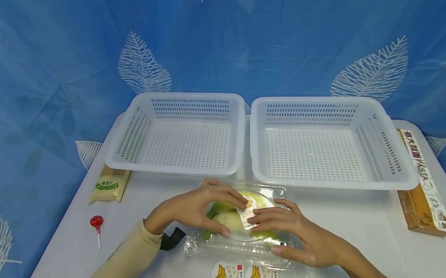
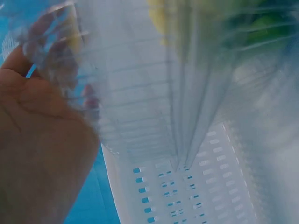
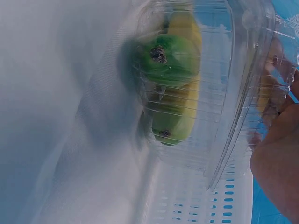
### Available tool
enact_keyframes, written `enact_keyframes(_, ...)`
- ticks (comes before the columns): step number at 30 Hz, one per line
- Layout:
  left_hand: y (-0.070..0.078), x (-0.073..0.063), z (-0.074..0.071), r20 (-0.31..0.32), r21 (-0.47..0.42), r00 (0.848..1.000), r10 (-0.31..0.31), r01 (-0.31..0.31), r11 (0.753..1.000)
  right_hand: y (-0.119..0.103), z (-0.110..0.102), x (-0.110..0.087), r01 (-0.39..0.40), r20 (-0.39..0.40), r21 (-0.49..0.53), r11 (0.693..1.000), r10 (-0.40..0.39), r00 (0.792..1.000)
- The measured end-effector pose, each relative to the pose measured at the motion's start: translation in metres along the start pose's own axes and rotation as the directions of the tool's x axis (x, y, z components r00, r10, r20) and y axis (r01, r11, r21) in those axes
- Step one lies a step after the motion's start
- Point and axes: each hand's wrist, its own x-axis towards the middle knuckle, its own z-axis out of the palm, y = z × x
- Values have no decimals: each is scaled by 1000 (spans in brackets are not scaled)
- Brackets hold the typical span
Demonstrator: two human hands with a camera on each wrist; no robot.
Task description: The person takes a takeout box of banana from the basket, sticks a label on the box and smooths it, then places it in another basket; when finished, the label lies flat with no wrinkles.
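A clear plastic clamshell box [image 1: 233,254] lies on the white table with green and yellow produce [image 3: 174,60] inside; its exact kind is hard to tell. On the lid is a white sticker [image 1: 246,217]. My left hand [image 1: 197,207] reaches over the lid from the left, fingertips on the sticker's upper part and thumb lower down on the lid. From the right, my right hand [image 1: 304,236] touches the sticker's right edge with its fingertips, its thumb near the lid's front right. Both hands have relaxed, spread fingers. In the left wrist view, glare and blur obscure the box.
Two white perforated baskets [image 1: 185,171] [image 1: 327,183] stand behind the box. A pasta box [image 1: 426,198] lies at the right. A small packet [image 1: 110,186] and a red lollipop [image 1: 96,222] lie at the left. In front is a strip of banana stickers [image 1: 245,275].
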Motion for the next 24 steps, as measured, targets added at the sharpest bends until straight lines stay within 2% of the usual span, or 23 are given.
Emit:
enact_keyframes(9,1,2,-1,6,-13,999,-37,37,999,2,-1,0,-13,0,14,1000,13,1000)
enact_keyframes(16,1,1,0,4,-15,999,-34,34,999,4,0,-1,-19,-1,38,999,19,1000)
enact_keyframes(22,6,-1,3,-42,10,999,-18,18,1000,-4,-8,-2,13,-14,8,1000,-13,1000)
enact_keyframes(24,10,-4,3,-71,6,997,-14,15,1000,-9,-15,-5,-9,-31,11,1000,10,999)
